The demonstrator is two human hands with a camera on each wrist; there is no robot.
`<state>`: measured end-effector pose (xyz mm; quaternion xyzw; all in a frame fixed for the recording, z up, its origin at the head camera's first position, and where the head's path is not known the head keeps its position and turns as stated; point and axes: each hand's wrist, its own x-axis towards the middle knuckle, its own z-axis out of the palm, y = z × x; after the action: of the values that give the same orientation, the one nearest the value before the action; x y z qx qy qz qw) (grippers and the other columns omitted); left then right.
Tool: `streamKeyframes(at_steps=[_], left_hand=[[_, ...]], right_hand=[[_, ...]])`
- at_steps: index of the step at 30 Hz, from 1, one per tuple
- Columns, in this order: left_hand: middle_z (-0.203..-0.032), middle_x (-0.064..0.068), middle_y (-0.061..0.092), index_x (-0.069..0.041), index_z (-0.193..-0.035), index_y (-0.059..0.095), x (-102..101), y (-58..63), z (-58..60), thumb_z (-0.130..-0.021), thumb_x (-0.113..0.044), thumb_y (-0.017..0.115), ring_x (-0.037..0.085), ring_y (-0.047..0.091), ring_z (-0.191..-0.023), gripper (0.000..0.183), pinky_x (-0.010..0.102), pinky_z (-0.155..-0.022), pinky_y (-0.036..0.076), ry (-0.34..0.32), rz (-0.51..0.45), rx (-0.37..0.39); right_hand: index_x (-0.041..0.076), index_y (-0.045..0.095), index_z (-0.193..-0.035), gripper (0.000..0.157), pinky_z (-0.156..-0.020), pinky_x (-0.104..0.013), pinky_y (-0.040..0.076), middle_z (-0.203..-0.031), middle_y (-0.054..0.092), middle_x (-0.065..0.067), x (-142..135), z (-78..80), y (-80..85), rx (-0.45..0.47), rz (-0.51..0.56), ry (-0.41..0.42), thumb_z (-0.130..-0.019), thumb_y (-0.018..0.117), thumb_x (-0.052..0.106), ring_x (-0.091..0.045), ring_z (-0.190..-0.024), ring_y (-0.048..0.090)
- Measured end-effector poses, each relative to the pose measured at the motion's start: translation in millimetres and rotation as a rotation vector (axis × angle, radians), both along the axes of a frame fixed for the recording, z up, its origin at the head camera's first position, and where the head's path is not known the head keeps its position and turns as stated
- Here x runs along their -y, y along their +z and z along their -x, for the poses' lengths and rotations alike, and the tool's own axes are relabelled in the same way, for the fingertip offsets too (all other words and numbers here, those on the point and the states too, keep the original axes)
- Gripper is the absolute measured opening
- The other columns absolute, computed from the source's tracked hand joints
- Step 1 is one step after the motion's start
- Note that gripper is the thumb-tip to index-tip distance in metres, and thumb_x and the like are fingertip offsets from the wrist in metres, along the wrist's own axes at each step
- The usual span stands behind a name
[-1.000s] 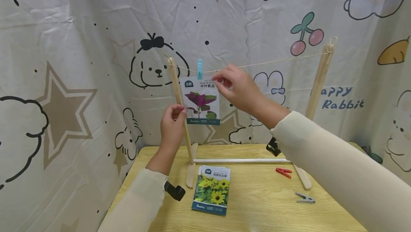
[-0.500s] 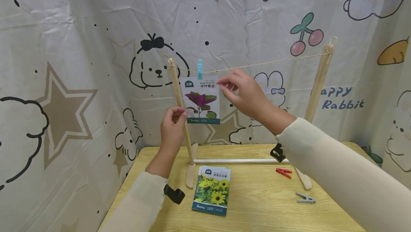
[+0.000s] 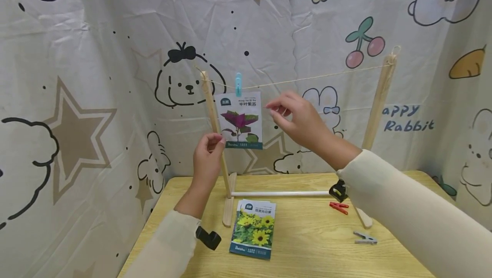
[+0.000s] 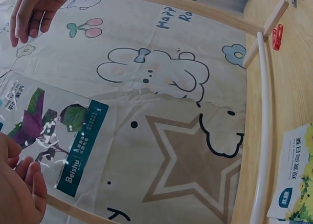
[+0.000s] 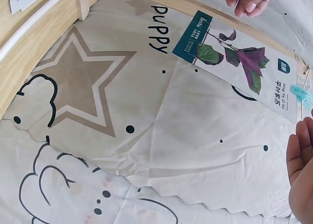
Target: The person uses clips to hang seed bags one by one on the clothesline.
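Note:
A seed packet (image 3: 240, 120) with a purple-leaved plant hangs upright from the string (image 3: 307, 80), clipped at its top edge by a light blue clothespin (image 3: 238, 85). My left hand (image 3: 209, 154) is beside the packet's lower left corner, fingers loosely curled. In the right wrist view these left fingers (image 5: 252, 0) show apart from the packet, with nothing between them. To the right of the packet, a small gap away, my right hand (image 3: 297, 118) hovers with bent, relaxed fingers and holds nothing. Below on the table lies a stack of seed packets (image 3: 253, 229), sunflowers on top.
Two wooden posts, the left post (image 3: 213, 111) and the right post (image 3: 378, 98), carry the string. A white rod (image 3: 284, 193) joins their feet. A red clothespin (image 3: 339, 207) and a grey clothespin (image 3: 365, 238) lie on the wooden table (image 3: 307, 244). Behind hangs a printed curtain (image 3: 127, 56).
My right hand has drawn away from the packet's upper right corner, to the right and slightly down. My left hand has dropped a little. The packet stays hanging from the blue clothespin.

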<state>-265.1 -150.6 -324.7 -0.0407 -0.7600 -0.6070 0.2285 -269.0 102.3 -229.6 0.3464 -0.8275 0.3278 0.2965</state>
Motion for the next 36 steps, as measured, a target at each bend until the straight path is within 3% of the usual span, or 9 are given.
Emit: streamKeyframes(at_steps=[17, 27, 36], left_hand=[[-0.115, 0.007, 0.063, -0.009, -0.118, 0.062, -1, -9.8, -1.7, -0.102, -0.024, 0.061, 0.018, 0.057, -0.103, 0.023, 0.029, -0.086, 0.049, -0.008, 0.023, 0.013], [-0.117, 0.009, 0.063, -0.008, -0.121, 0.062, -1, -12.6, -2.3, -0.102, -0.022, 0.06, 0.018, 0.057, -0.104, 0.024, 0.022, -0.084, 0.049, -0.049, 0.022, 0.024], [-0.117, 0.008, 0.063, -0.009, -0.124, 0.062, -3, -17.6, -1.8, -0.102, -0.022, 0.061, 0.018, 0.057, -0.104, 0.026, 0.024, -0.087, 0.049, -0.068, 0.035, 0.028]], right_hand=[[0.004, 0.071, -0.11, 0.015, -0.08, -0.038, 0.055, -0.103, 0.066, -0.008, -19, 1.9, -17.6, 0.005, 0.009, 0.008, -0.099, 0.063, 0.008, -0.018, -0.091, 0.061], [0.006, 0.072, -0.112, 0.016, -0.079, -0.035, 0.056, -0.105, 0.067, -0.007, -31, -1.3, -27.7, 0.025, 0.0, -0.022, -0.099, 0.063, 0.01, -0.016, -0.093, 0.06], [0.006, 0.072, -0.112, 0.016, -0.079, -0.032, 0.055, -0.103, 0.066, -0.006, -39, -3.8, -36.6, 0.045, 0.019, -0.026, -0.099, 0.063, 0.009, -0.014, -0.091, 0.059]])
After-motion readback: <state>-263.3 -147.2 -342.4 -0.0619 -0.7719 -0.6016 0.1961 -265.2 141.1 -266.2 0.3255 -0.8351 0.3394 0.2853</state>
